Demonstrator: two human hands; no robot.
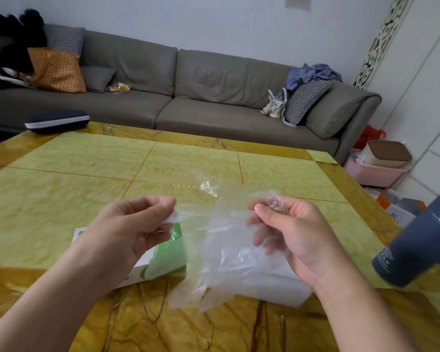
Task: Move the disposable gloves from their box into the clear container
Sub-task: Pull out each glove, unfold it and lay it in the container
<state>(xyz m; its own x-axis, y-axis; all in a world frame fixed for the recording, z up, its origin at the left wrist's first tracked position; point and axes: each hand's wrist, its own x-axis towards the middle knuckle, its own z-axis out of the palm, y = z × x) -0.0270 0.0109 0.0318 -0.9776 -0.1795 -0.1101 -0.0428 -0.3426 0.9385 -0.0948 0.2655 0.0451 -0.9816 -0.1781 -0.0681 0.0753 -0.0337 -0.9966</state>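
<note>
We are pinching, with our left hand (127, 224), one edge of a thin transparent plastic glove (214, 240), which is hanging above the green-and-white cardboard glove box (163, 260) and the clear plastic container (277, 285) on the yellow marble table (87, 161); our right hand (290, 232) is gripping its bunched opposite edge. A dark blue tumbler (417, 242) is standing rightmost.
</note>
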